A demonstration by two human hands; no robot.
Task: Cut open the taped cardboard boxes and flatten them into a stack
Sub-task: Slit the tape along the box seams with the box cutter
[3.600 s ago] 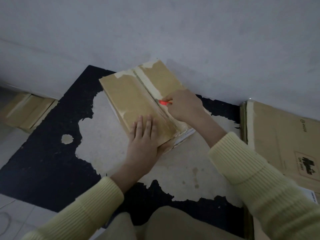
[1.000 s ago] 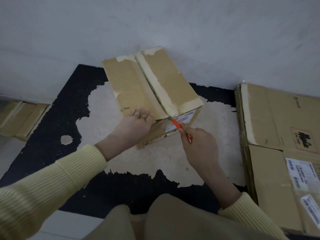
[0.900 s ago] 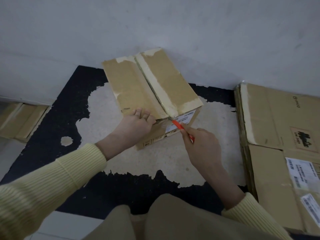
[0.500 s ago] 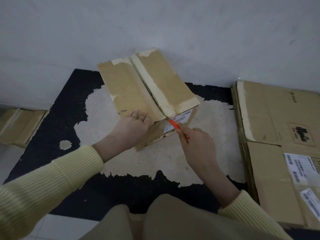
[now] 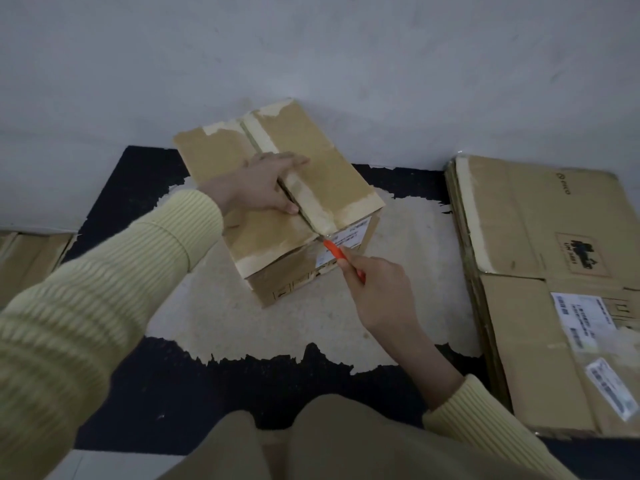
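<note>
mat (image 5: pixel 138 174): black, top layer worn to a pale patch mid-area; it runs up to the wall (image 5: pixel 311 46).
flat stack (image 5: pixel 519 220): flattened cardboard piled right of the patch, well apart from the box; cropped by the right frame edge.
box (image 5: pixel 332 168): taped, upright on the pale patch, top flaps down; a dark gap shows along the tape seam (image 5: pixel 308 202).
left hand (image 5: pixel 263 183): flat on the box top at mid-seam, fingers straight across the tape, gripping nothing. 0.5 s ago it sat at the top's near-left edge, fingers curled.
right hand (image 5: pixel 381 292): fingers wrapped round the cutter; same spot as 0.5 s ago.
cutter (image 5: pixel 334 251): orange, tip at the seam's near end, over the shipping label (image 5: pixel 349 237).
unclear: blade too small to see; can't tell if the tape is fully slit; label text unreadable; cardboard at left edge (image 5: pixel 24 258) cropped.
</note>
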